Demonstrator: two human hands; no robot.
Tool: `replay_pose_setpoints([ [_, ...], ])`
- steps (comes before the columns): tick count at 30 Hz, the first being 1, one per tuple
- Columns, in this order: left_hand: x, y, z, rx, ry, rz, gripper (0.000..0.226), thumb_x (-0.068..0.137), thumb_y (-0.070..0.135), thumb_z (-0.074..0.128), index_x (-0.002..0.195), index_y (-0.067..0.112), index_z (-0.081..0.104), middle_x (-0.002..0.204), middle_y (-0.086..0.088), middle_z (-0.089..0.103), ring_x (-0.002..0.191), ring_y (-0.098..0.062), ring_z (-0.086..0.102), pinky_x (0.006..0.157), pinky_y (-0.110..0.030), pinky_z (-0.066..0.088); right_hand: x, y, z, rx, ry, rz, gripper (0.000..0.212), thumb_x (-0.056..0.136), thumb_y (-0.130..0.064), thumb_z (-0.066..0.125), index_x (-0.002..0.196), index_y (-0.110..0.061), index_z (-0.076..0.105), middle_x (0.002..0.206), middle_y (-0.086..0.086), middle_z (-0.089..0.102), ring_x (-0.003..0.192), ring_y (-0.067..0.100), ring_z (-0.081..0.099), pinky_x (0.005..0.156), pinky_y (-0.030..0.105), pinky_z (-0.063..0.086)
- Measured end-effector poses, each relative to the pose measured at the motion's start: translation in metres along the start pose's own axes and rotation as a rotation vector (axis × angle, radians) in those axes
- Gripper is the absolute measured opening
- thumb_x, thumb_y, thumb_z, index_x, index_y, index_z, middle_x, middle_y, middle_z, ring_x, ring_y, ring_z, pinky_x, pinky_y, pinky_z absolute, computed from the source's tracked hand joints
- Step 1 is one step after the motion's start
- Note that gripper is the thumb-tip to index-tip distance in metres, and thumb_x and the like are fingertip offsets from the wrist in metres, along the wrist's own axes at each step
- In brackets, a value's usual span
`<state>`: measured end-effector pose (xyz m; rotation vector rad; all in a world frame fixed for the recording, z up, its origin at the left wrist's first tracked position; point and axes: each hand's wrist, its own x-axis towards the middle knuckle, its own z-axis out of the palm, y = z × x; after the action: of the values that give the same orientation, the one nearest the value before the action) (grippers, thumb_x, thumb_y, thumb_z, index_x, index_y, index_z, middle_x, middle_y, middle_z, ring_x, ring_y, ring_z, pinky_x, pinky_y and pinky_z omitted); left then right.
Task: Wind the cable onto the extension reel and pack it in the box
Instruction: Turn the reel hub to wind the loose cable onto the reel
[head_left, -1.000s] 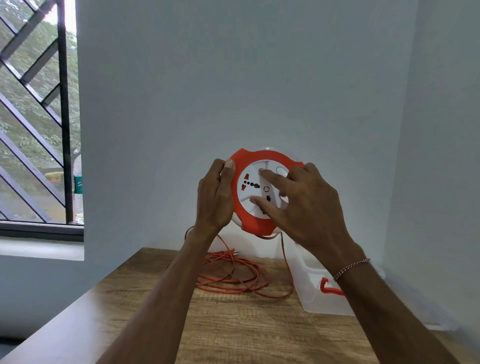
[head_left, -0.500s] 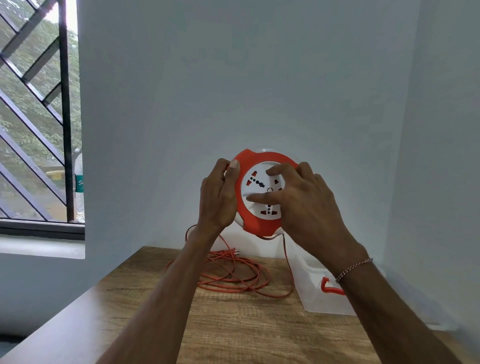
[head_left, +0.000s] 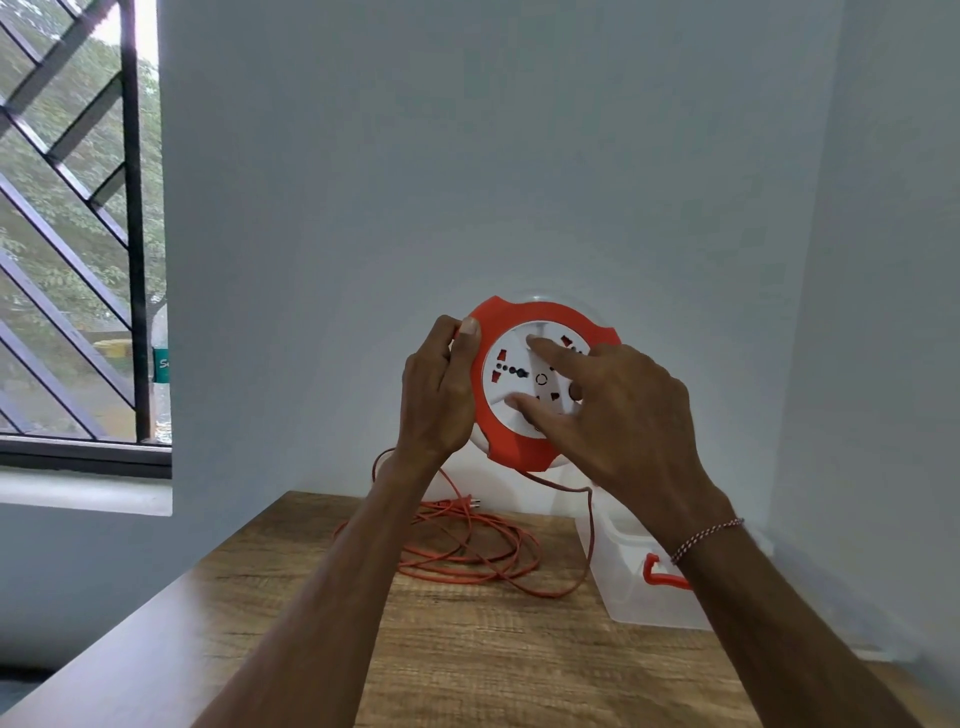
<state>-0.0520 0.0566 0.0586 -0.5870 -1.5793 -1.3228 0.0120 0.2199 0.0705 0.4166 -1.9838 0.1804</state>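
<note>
I hold a round extension reel (head_left: 511, 447) upright in the air above the table, its orange rim around a white socket face. My left hand (head_left: 439, 395) grips the reel's left edge, thumb on the rim. My right hand (head_left: 618, 410) lies over the white centre disc with fingers spread and pressed on it. An orange cable (head_left: 467, 551) hangs from the reel's bottom and lies in loose loops on the wooden table (head_left: 467, 649), its plug end near the wall. A clear plastic box (head_left: 628, 577) with an orange latch stands at the right, partly behind my right forearm.
Grey walls close off the back and the right side of the table. A barred window (head_left: 78, 260) is at the left, with a bottle (head_left: 161, 364) on its sill. The table's left edge runs diagonally toward me.
The white centre disc has turned under my right fingers, so its sockets sit at new angles. My right fingers have shifted across the disc. The reel stays held at about the same height.
</note>
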Motion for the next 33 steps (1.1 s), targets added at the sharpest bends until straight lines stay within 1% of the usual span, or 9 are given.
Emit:
replay_pose_setpoints([
  [2,0.0,0.001,0.0,0.005,0.001,-0.006,0.032,0.101,0.042,0.037,0.094,0.016,0.055,0.082,0.009,0.067,0.063,-0.012,0.068,0.056,-0.03,0.059,0.001,-0.001,-0.002,0.02,0.014,-0.005,0.059,0.08,-0.064,0.056,0.127,-0.029,0.059,0.113,0.007,0.069,0.098,0.026,0.063,0.077,0.038,0.054],
  [7,-0.001,0.002,-0.001,0.04,0.007,-0.012,0.031,0.101,0.041,0.037,0.094,0.017,0.055,0.078,0.005,0.067,0.062,-0.015,0.066,0.058,-0.038,0.059,0.004,0.0,-0.005,0.07,0.039,-0.191,0.035,0.069,-0.017,0.083,0.102,-0.02,0.073,0.112,0.011,0.066,0.101,0.031,0.058,0.074,0.042,0.056],
  [12,-0.001,0.003,0.0,0.041,0.01,-0.006,0.032,0.101,0.04,0.037,0.095,0.015,0.055,0.077,0.004,0.067,0.063,-0.016,0.067,0.059,-0.041,0.06,0.002,-0.001,-0.006,-0.044,-0.213,-0.228,0.048,0.059,-0.026,0.089,0.104,-0.033,0.073,0.136,0.006,0.054,0.119,0.032,0.048,0.087,0.05,0.051],
  [16,-0.001,0.003,-0.002,0.025,0.009,-0.013,0.029,0.102,0.038,0.037,0.095,0.016,0.055,0.077,0.006,0.067,0.066,-0.017,0.068,0.059,-0.039,0.061,0.0,-0.001,0.0,-0.071,-0.132,-0.222,0.06,0.054,-0.031,0.09,0.111,-0.035,0.07,0.126,0.012,0.059,0.111,0.035,0.054,0.079,0.048,0.054],
  [19,0.0,0.002,-0.002,0.008,0.004,-0.01,0.033,0.102,0.038,0.037,0.097,0.012,0.056,0.081,0.006,0.067,0.064,-0.016,0.068,0.056,-0.032,0.06,-0.002,0.002,0.005,-0.056,-0.051,-0.15,0.063,0.064,-0.029,0.085,0.122,-0.038,0.062,0.116,0.012,0.058,0.104,0.031,0.055,0.07,0.04,0.055],
  [22,-0.001,0.001,-0.001,0.014,-0.008,-0.011,0.036,0.101,0.041,0.037,0.096,0.011,0.055,0.081,0.008,0.067,0.061,-0.011,0.068,0.054,-0.024,0.058,-0.003,0.004,0.006,-0.074,-0.012,-0.09,0.059,0.075,-0.045,0.073,0.13,-0.042,0.053,0.112,0.008,0.06,0.099,0.024,0.058,0.068,0.034,0.054],
  [27,-0.001,-0.001,0.0,0.035,-0.01,-0.014,0.035,0.102,0.041,0.037,0.094,0.012,0.054,0.079,0.005,0.067,0.059,-0.014,0.065,0.055,-0.037,0.058,-0.002,0.0,0.002,-0.03,-0.019,0.021,0.068,0.08,-0.072,0.049,0.135,-0.033,0.05,0.112,0.005,0.069,0.095,0.024,0.066,0.078,0.039,0.057],
  [29,-0.001,-0.001,0.0,0.039,-0.01,-0.014,0.034,0.102,0.041,0.037,0.095,0.013,0.054,0.08,0.008,0.067,0.061,-0.014,0.066,0.056,-0.037,0.058,0.0,0.0,0.0,0.007,-0.032,0.016,0.066,0.082,-0.069,0.045,0.135,-0.029,0.052,0.113,0.002,0.07,0.098,0.023,0.065,0.083,0.039,0.056],
  [33,-0.002,-0.001,0.001,0.034,-0.018,-0.019,0.035,0.101,0.043,0.037,0.092,0.014,0.054,0.074,0.01,0.066,0.059,-0.012,0.065,0.054,-0.032,0.056,0.002,0.002,-0.002,0.063,0.047,-0.105,0.041,0.084,-0.042,0.067,0.118,-0.02,0.066,0.108,0.007,0.07,0.097,0.024,0.059,0.075,0.037,0.055],
])
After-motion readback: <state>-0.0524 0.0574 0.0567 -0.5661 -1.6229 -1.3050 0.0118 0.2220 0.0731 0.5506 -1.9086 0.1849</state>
